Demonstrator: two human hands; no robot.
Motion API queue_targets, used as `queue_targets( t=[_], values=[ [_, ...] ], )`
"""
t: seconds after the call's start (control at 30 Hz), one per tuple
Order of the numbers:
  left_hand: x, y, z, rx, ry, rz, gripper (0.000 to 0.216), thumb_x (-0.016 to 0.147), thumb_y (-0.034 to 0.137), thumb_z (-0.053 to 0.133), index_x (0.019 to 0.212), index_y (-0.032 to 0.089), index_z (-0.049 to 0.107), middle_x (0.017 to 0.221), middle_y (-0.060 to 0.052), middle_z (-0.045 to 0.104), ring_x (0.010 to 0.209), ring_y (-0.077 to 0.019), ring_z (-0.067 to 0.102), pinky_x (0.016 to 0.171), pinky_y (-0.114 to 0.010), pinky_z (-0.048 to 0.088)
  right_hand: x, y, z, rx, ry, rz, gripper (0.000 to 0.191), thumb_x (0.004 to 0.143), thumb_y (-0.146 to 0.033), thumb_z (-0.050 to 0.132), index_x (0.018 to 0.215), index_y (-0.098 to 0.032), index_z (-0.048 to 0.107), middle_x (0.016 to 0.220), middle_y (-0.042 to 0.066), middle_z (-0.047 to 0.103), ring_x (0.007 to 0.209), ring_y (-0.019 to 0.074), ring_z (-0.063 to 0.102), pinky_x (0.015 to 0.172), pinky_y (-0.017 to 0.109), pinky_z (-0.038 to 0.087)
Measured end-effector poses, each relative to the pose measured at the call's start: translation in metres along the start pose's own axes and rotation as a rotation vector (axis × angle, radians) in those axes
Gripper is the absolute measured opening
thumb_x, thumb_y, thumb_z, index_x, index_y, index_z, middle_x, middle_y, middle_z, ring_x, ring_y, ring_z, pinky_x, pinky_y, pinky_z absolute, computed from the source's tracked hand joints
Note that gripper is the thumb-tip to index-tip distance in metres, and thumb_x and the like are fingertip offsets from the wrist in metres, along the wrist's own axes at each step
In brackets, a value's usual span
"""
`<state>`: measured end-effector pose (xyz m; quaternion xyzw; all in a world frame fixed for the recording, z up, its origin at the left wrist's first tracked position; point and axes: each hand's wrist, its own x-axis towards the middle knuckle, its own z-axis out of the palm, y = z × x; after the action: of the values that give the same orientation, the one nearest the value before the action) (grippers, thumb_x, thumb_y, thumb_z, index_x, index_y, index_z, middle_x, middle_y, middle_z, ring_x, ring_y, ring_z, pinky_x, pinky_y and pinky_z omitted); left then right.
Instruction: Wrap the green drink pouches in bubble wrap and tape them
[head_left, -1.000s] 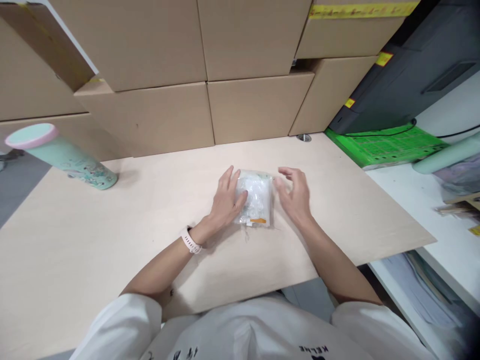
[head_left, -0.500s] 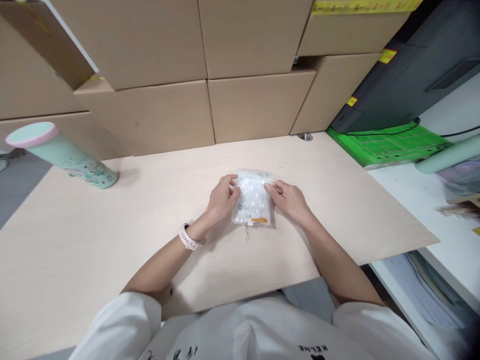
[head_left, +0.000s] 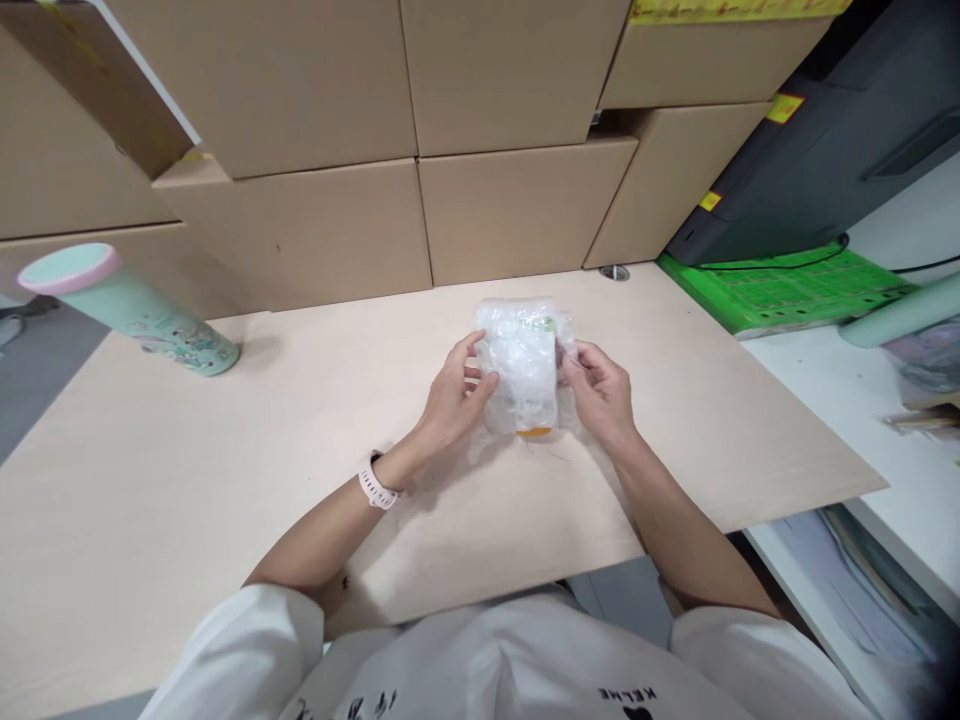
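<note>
A small clear plastic packet [head_left: 523,365] with whitish contents is held between my two hands over the pale tabletop. It has an orange patch at its lower edge and a bit of green near its upper right corner. My left hand [head_left: 456,392] grips the packet's left side, thumb on the front and fingers at the edge. On the opposite side, my right hand [head_left: 602,388] pinches the loose plastic edge. What exactly lies inside the wrapping I cannot make out.
A mint-green tumbler [head_left: 165,325] stands at the left of the wooden tabletop [head_left: 225,480]. Stacked cardboard boxes [head_left: 525,210] line the back. At right are a green plastic crate [head_left: 795,290], a dark grey case [head_left: 817,160] and a white side surface [head_left: 825,390].
Both hands have raised the packet and tilted its top up toward me. My right hand has moved slightly right and now pinches the packet's loose edge.
</note>
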<state>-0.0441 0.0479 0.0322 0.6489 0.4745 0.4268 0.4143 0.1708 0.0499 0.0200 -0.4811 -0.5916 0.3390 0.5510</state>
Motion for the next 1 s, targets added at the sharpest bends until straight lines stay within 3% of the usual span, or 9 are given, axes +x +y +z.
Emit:
queue_targets(
  t=[0.27, 0.33, 0.43, 0.57, 0.63, 0.73, 0.83, 0.9, 1.0],
  values=[
    [-0.003, 0.019, 0.01, -0.685, -0.492, -0.491, 0.071, 0.087, 0.074, 0.042, 0.127, 0.019, 0.059, 0.118, -0.014, 0.064, 0.082, -0.0197, 0.064, 0.076, -0.035, 0.055, -0.007, -0.021, -0.005, 0.365, -0.165, 0.175, 0.025, 0.085, -0.048, 0.068, 0.098, -0.028, 0.072, 0.127, 0.002, 0.068, 0.113, 0.0248, 0.065, 0.094, 0.039, 0.053],
    [-0.001, 0.015, 0.012, -0.643, -0.387, -0.536, 0.065, 0.087, 0.071, 0.045, 0.117, 0.017, 0.064, 0.11, -0.013, 0.066, 0.083, -0.02, 0.064, 0.074, -0.032, 0.054, -0.007, -0.023, -0.005, 0.363, -0.18, 0.148, 0.024, 0.084, -0.047, 0.068, 0.093, -0.025, 0.072, 0.138, 0.003, 0.061, 0.122, 0.0264, 0.06, 0.098, 0.039, 0.052],
    [0.005, 0.003, 0.006, -0.48, 0.014, -0.522, 0.039, 0.09, 0.044, 0.055, 0.117, 0.017, 0.06, 0.118, -0.012, 0.063, 0.098, -0.0209, 0.063, 0.081, -0.031, 0.052, -0.001, -0.021, -0.007, 0.38, -0.064, 0.164, 0.023, 0.084, -0.047, 0.069, 0.087, -0.024, 0.069, 0.125, 0.003, 0.068, 0.121, 0.0271, 0.061, 0.098, 0.04, 0.053],
    [0.008, -0.003, -0.006, -0.122, 0.379, -0.235, 0.04, 0.083, 0.015, 0.057, 0.122, 0.02, 0.054, 0.136, -0.011, 0.055, 0.122, -0.0213, 0.053, 0.103, -0.037, 0.043, 0.01, -0.019, -0.015, 0.501, 0.106, 0.172, 0.021, 0.084, -0.046, 0.068, 0.091, -0.027, 0.067, 0.119, 0.001, 0.07, 0.124, 0.0264, 0.06, 0.098, 0.044, 0.054],
    [0.003, 0.001, -0.005, 0.05, 0.281, -0.004, 0.03, 0.085, 0.016, 0.055, 0.115, 0.02, 0.059, 0.126, -0.009, 0.062, 0.117, -0.0204, 0.056, 0.103, -0.039, 0.043, 0.012, -0.021, -0.019, 0.564, 0.091, 0.173, 0.022, 0.085, -0.047, 0.067, 0.098, -0.029, 0.068, 0.129, 0.0, 0.066, 0.13, 0.0265, 0.055, 0.1, 0.047, 0.054],
    [-0.011, 0.008, 0.007, 0.256, -0.079, 0.336, 0.02, 0.094, 0.026, 0.051, 0.108, 0.021, 0.063, 0.112, -0.006, 0.069, 0.109, -0.0194, 0.06, 0.104, -0.041, 0.043, 0.009, -0.027, -0.022, 0.635, 0.019, 0.2, 0.026, 0.086, -0.048, 0.065, 0.105, -0.031, 0.068, 0.136, 0.0, 0.063, 0.135, 0.0269, 0.051, 0.102, 0.05, 0.053],
    [-0.021, 0.012, 0.019, 0.528, -0.315, 0.626, 0.03, 0.096, 0.041, 0.051, 0.117, 0.021, 0.062, 0.122, -0.006, 0.068, 0.121, -0.0245, 0.054, 0.119, -0.055, 0.02, 0.003, -0.032, -0.022, 0.678, -0.023, 0.21, 0.027, 0.086, -0.049, 0.065, 0.106, -0.03, 0.069, 0.136, 0.001, 0.063, 0.134, 0.0276, 0.052, 0.102, 0.051, 0.053],
    [-0.023, 0.013, 0.021, 0.692, -0.332, 0.723, 0.038, 0.097, 0.048, 0.048, 0.122, 0.022, 0.059, 0.122, -0.006, 0.067, 0.121, -0.0257, 0.052, 0.121, -0.06, 0.005, 0.002, -0.033, -0.022, 0.695, -0.03, 0.197, 0.027, 0.086, -0.048, 0.064, 0.105, -0.029, 0.069, 0.135, 0.003, 0.063, 0.131, 0.0283, 0.055, 0.101, 0.052, 0.053],
    [-0.019, 0.02, 0.011, 0.813, -0.253, 0.724, 0.037, 0.097, 0.049, 0.045, 0.117, 0.022, 0.062, 0.108, -0.004, 0.07, 0.105, -0.0226, 0.056, 0.121, -0.058, 0.008, 0.008, -0.032, -0.028, 0.709, 0.021, 0.153, 0.024, 0.086, -0.046, 0.065, 0.102, -0.028, 0.069, 0.134, 0.004, 0.063, 0.128, 0.0291, 0.058, 0.096, 0.054, 0.055]
  ],
)
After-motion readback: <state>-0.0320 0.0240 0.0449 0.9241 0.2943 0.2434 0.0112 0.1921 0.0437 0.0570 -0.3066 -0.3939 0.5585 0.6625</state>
